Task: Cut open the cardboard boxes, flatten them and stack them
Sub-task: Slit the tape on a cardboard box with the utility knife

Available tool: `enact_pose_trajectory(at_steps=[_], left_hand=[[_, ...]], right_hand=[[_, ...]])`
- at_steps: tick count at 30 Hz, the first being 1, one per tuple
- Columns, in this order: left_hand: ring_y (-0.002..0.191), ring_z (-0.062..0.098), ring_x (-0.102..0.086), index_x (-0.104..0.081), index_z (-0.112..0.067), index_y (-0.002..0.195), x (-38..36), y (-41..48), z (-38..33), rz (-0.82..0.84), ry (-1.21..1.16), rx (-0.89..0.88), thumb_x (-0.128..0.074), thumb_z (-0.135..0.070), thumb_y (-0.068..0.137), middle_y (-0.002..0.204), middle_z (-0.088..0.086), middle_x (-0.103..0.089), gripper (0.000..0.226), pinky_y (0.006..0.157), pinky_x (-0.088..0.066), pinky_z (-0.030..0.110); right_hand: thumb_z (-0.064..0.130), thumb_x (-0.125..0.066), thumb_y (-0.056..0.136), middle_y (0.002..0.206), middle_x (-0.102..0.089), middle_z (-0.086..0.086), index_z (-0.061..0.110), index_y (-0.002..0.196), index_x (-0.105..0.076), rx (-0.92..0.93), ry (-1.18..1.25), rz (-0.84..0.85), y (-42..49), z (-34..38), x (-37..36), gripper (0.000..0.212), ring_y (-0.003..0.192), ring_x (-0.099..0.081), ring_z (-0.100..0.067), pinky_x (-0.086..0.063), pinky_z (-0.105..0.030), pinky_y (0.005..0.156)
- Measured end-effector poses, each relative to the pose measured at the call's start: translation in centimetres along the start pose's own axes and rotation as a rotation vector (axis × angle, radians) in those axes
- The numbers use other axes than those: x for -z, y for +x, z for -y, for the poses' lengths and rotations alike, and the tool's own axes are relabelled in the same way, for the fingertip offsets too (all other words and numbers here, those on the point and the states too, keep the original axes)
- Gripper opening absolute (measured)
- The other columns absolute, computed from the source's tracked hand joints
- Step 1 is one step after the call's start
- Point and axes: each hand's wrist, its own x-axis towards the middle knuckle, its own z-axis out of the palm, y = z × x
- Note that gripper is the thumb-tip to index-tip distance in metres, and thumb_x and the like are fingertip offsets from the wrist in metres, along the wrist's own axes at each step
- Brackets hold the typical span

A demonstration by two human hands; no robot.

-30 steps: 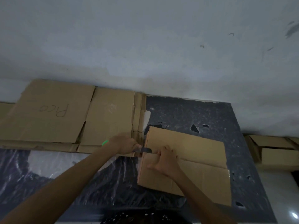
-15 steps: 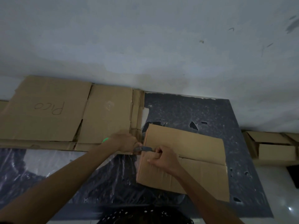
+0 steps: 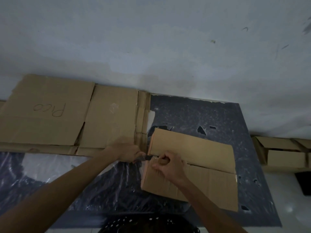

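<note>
Dark mat (image 3: 193, 111) by a white wall carries a box (image 3: 202, 148). Left hand (image 3: 127, 152) grips a knife (image 3: 148, 158) at its seam. Right hand (image 3: 168, 167) curls there, hold unclear. Flattened cardboard (image 3: 50, 115) lies left.

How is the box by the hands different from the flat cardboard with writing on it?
The box is still folded up, with its top flaps shut; the written-on cardboard is opened out flat. The written-on cardboard has handwriting on it; the box's top is plain. Both are brown cardboard.
</note>
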Motion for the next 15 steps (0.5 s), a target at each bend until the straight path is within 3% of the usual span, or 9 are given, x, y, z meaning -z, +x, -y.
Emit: enact_pose_trajectory(at_steps=[4, 7, 10, 12, 14, 15], left_hand=[[0.065, 0.003, -0.045, -0.049, -0.022, 0.08, -0.7, -0.7, -0.2, -0.054, -0.028, -0.034, -0.026, -0.036, 0.106, 0.076, -0.004, -0.052, 0.037, 0.062, -0.035, 0.014], [0.086, 0.011, -0.054, -0.056, -0.021, 0.091, -2.2, -2.5, 0.5, -0.175, -0.107, -0.041, -0.026, -0.039, 0.105, 0.095, -0.001, -0.059, 0.038, 0.081, -0.042, 0.024], [0.1, 0.016, -0.059, -0.064, -0.01, 0.112, -5.4, -4.0, 2.8, -0.45, -0.141, -0.001, -0.031, -0.032, 0.105, 0.114, 0.003, -0.064, 0.04, 0.097, -0.044, 0.028], [0.082, 0.024, -0.063, -0.066, -0.003, 0.101, -7.8, -5.0, 3.5, -0.567, -0.043, 0.139, -0.042, -0.018, 0.101, 0.098, 0.011, -0.068, 0.028, 0.081, -0.054, 0.032], [0.055, 0.024, -0.06, -0.068, -0.005, 0.08, -11.0, -5.0, 4.3, -0.412, -0.1, 0.261, -0.071, -0.015, 0.074, 0.074, 0.012, -0.067, 0.012, 0.052, -0.056, 0.03], [0.055, 0.023, -0.059, -0.068, -0.007, 0.078, -12.6, -4.7, 4.7, -0.469, -0.003, 0.308, -0.079, -0.017, 0.066, 0.073, 0.011, -0.066, 0.02, 0.049, -0.053, 0.026]], right_hand=[[0.027, -0.086, 0.065, 0.084, -0.063, 0.003, 0.021, 0.077, -0.064, 0.021, -0.05, 0.017, 0.4, -0.4, 0.2, 0.026, 0.081, -0.056, -0.012, -0.044, -0.027, 0.071], [0.03, -0.086, 0.065, 0.089, -0.062, -0.001, 0.02, 0.083, -0.065, 0.011, -0.078, 0.064, 0.8, -0.3, 0.5, 0.03, 0.084, -0.056, -0.015, -0.044, -0.027, 0.07], [0.027, -0.084, 0.069, 0.091, -0.063, 0.0, 0.021, 0.087, -0.064, 0.029, -0.117, 0.117, 0.6, -0.1, 1.2, 0.027, 0.086, -0.057, -0.014, -0.045, -0.025, 0.071], [0.024, -0.083, 0.07, 0.092, -0.061, 0.004, 0.018, 0.093, -0.067, 0.057, -0.162, 0.118, 0.3, 0.2, 1.7, 0.029, 0.086, -0.056, -0.011, -0.042, -0.018, 0.07], [0.024, -0.082, 0.071, 0.093, -0.059, 0.007, 0.016, 0.098, -0.067, 0.114, -0.239, 0.109, -0.3, 0.8, 2.3, 0.032, 0.087, -0.053, -0.009, -0.04, -0.017, 0.07], [0.026, -0.081, 0.072, 0.095, -0.058, 0.007, 0.017, 0.101, -0.067, 0.144, -0.289, 0.107, -0.7, 1.2, 2.7, 0.034, 0.089, -0.052, -0.008, -0.04, -0.018, 0.073]])
